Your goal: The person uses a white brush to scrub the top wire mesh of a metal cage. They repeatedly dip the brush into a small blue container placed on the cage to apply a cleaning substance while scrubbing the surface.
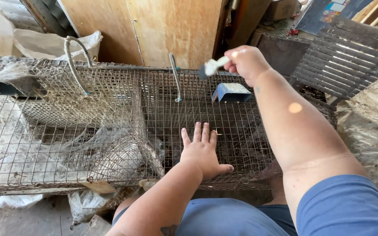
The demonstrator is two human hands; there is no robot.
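Note:
A long wire-mesh cage (110, 109) lies across the view in front of me. My left hand (203, 150) rests flat on its top mesh near the front edge, fingers spread and holding nothing. My right hand (246, 63) is raised over the far side of the cage, closed around the white handle of a small brush (211, 67) whose dark bristles point left. A blue metal piece (232, 92) sits on the mesh just below the brush. Two bent metal handles (76, 61) rise from the cage top.
Plywood panels (171, 30) stand behind the cage. A dark slatted panel (346, 57) leans at the right, with a crumpled sheet (372, 126) below it. White bags (44, 43) sit at the back left. Plastic scraps (84, 203) lie under the cage.

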